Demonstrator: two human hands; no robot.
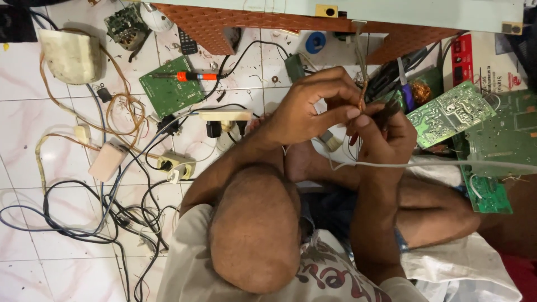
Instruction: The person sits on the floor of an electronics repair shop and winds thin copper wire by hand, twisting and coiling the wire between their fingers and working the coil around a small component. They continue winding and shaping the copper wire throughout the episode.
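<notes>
Bare brown knee (254, 235) fills the nearest part of the view, bent up in front of a printed white shirt (330, 277), with the person seated on a white tiled floor (33, 89). Just beyond it the two forearms rise and meet. The left hand (305, 112) is curled, its thumb and forefinger pinched on a thin copper-coloured wire (363, 92) that runs straight up toward the pale panel above. The right hand (383, 131) is closed beside it, touching the left at the fingertips, gripping a dark tool (386, 107) whose red handles show below the knuckles; how its tip meets the wire I cannot tell. A grey cable (436, 164) passes under the right wrist and off to the right. Right of the hands lie several green circuit boards (450, 112), one pale with white print. Left of the hands sit a cream power strip (225, 116) with black plugs, a white socket (176, 165), and a tangle of black and blue cords (84, 218). Farther off, a soldering iron with an orange grip (187, 76) rests on another green board (168, 89), near a dirty white casing (71, 55). At the far edge, a pale green panel (391, 11) spans brown perforated boards (224, 22).
</notes>
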